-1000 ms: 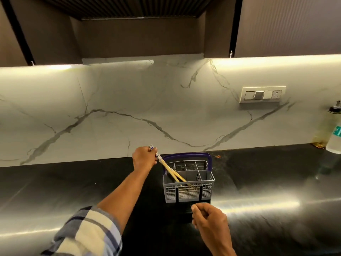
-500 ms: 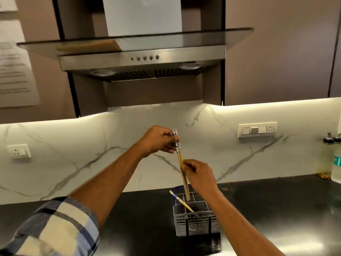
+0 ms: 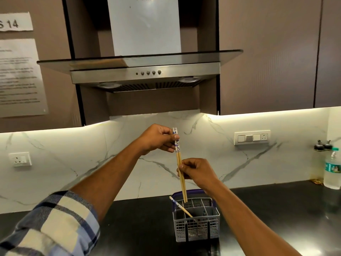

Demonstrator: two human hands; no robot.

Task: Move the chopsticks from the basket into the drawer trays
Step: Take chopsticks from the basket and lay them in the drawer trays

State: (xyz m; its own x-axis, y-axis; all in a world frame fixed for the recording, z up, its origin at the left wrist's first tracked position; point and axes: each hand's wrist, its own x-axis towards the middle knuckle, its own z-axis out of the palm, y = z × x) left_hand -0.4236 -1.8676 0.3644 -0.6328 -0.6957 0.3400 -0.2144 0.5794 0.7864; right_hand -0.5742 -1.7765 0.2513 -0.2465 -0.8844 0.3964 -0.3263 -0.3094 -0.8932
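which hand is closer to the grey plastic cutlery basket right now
Right. The right hand pinches the pair of wooden chopsticks mid-length, just above the grey plastic cutlery basket. The left hand grips their patterned tops, higher up and farther away.

Pair of chopsticks: a second ago slanted inside the basket; now near-vertical, tips just above its back cells. Left hand: raised from basket-rim level to mid-frame, pinching the patterned tops. Right hand: up from the lower frame near the surface, now closed on the shafts. One chopstick: now leaning alone in the basket's left cell.
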